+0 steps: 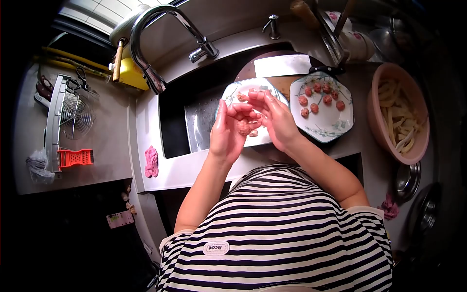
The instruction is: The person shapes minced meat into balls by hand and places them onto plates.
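Over the left plate (266, 138), my left hand (228, 131) is cupped with its palm up and its fingers curled round a ball of pink meat (244, 127). Facing it, my right hand (275, 116) is spread, fingers apart, its fingertips close to those of my left hand, with nothing visible in it. Small pieces of meat (242, 97) lie on the left plate, partly hidden behind my hands. To the right, a second floral plate (321, 121) bears several small round meatballs (314, 107).
A cleaver (282, 65) lies on the round board behind the plates. The faucet (156, 82) arches over the sink (194, 117) at left. At right stands a pink basin (373, 112) of pale strips. A pink cloth (151, 161) lies on the counter's left.
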{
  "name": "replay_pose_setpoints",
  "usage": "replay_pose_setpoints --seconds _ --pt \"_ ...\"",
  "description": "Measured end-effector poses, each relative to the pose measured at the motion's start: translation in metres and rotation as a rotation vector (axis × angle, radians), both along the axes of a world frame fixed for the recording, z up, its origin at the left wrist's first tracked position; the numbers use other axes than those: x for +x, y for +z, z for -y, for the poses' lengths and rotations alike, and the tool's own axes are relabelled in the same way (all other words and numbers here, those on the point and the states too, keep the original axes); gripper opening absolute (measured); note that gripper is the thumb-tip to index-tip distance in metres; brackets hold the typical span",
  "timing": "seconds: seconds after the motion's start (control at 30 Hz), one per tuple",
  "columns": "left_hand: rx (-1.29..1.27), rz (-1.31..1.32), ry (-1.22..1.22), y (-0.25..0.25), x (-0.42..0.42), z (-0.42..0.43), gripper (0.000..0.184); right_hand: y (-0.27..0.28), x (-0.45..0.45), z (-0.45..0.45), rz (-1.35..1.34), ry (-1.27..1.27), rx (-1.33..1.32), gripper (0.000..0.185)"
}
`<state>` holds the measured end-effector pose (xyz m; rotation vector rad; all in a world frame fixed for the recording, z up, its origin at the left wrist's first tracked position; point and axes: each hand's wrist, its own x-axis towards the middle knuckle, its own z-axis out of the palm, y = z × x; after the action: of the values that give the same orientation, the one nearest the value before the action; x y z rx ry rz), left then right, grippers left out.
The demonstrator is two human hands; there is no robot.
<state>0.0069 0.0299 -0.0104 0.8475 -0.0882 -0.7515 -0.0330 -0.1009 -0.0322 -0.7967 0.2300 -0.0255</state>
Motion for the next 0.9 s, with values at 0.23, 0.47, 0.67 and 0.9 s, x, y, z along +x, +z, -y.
replay_pose_setpoints --seconds 0.23,0.47,0.67,0.9 --pt "0.113 0.408 0.139 0.012 0.003 0.0 0.059 -0.01 -0.023 -0.004 -0.304 0.273 0.442 0.031" --pt "0.244 0.33 0.187 0.003 0.009 -0.019 0.032 -0.025 -0.028 0.115 0.014 -0.042 -0.479 0.034" --pt "0.257 0.253 0.157 0.001 0.003 -0.01 0.027 -0.04 -0.027 0.173 -0.133 0.003 -1.361 0.024" --pt "0.265 0.267 0.166 0.003 0.003 -0.016 0.027 -0.049 -0.019 0.167 -0.181 0.011 -1.77 0.025"
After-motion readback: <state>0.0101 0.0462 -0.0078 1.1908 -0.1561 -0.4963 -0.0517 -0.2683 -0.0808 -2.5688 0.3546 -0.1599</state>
